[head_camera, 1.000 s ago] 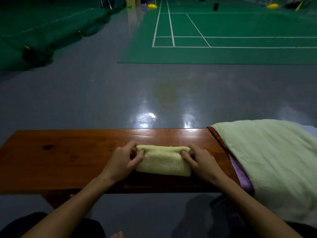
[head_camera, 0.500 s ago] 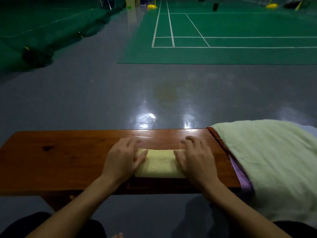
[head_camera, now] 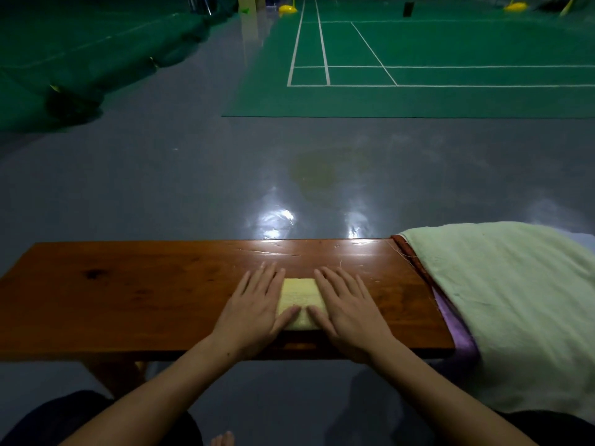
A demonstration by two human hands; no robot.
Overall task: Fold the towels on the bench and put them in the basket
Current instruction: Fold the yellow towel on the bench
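Observation:
A small folded yellow towel point(head_camera: 299, 296) lies near the front edge of the wooden bench point(head_camera: 128, 300). My left hand point(head_camera: 254, 312) presses flat on its left part with straight fingers. My right hand point(head_camera: 349, 312) presses flat on its right part the same way. Only a narrow strip of the towel shows between the two hands. A large pale green towel point(head_camera: 515, 300) drapes over the bench's right end, with a purple towel point(head_camera: 457, 329) showing under its edge. No basket is in view.
Grey glossy floor point(head_camera: 225, 188) stretches beyond the bench to a green badminton court point(head_camera: 418, 59). A rolled green mat point(head_camera: 80, 59) lies at the far left. My dark-clothed knees show at the bottom corners.
Both hands let go of the towel's ends, folded it narrower, and moved inward. They now lie flat on top of it with fingers spread and straight.

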